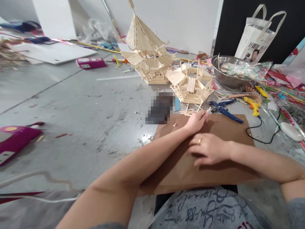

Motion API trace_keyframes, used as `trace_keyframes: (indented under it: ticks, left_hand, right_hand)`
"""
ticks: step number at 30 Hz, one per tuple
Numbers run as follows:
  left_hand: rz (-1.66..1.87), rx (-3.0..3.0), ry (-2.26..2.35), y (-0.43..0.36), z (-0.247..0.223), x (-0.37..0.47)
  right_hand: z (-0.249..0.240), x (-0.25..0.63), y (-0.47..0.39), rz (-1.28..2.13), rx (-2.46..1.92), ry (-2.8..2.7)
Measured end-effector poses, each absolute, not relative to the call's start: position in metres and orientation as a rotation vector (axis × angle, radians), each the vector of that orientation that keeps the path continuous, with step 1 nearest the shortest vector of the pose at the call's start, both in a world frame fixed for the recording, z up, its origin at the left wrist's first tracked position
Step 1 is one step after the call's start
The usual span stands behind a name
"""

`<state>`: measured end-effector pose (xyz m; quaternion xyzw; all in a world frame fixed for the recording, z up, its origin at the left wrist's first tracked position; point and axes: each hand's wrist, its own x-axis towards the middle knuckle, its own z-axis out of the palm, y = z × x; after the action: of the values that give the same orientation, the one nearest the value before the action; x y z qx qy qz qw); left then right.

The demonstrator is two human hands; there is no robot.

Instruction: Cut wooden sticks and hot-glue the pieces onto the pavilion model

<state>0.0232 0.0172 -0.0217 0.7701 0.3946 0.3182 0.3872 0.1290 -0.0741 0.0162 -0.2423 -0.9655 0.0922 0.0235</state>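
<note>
My left hand (196, 122) is closed on a short pale wooden stick (209, 110), whose end pokes out past the fingertips. It is over the far part of a brown board (171, 171). Nearer to me, my right hand (211, 149), with a ring on one finger, hangs over the same board, its fingers loosely apart and nothing visible in them. Just beyond the left hand stands a small open frame of wooden sticks (193, 86) with slanted panels. Loose sticks (188, 112) lie at its foot. Blue-handled cutters (225, 111) rest at the board's far right.
A tall stick-built pagoda (150, 54) stands at the back. On the right are a yellow glue gun (254, 106) with a black cord, a metal bowl (228, 78) with bagged sticks, and a white bag (258, 38). Purple devices (91, 62) lie left; a dark blurred patch (160, 109) is beside the board.
</note>
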Motion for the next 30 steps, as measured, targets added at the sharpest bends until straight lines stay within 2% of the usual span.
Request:
trace_keyframes:
  ticks: [2, 4, 8, 11, 18, 20, 25, 30]
  left_hand:
    - [0.803, 1.959, 0.986, 0.016, -0.023, 0.023]
    - [0.791, 1.935, 0.962, 0.013, -0.022, 0.022]
    - [0.75, 1.906, 0.937, 0.014, -0.005, 0.015]
    - [0.921, 1.936, 1.067, 0.025, 0.021, 0.004]
    - [1.142, 1.887, 1.286, 0.057, 0.061, -0.03]
    - [1.163, 1.842, 1.253, 0.061, 0.063, -0.035]
    - [1.128, 1.736, 1.252, 0.067, 0.069, -0.038]
    - [1.106, 1.731, 1.325, 0.073, 0.071, -0.038]
  right_hand:
    - [0.008, 0.119, -0.092, 0.291, -0.471, -3.057]
    - [0.0, 0.113, -0.102, 0.302, -0.417, -3.091]
    - [-0.007, 0.112, -0.103, 0.411, -0.41, -3.104]
    - [-0.003, 0.113, -0.098, 0.588, -0.444, -3.083]
    - [0.035, 0.131, -0.069, 0.956, -0.592, -2.855]
    - [0.048, 0.146, -0.052, 0.835, -0.825, -2.756]
    - [0.069, 0.196, -0.001, 0.239, -1.607, -2.383]
    - [0.085, 0.247, 0.023, -0.024, -2.183, -2.052]
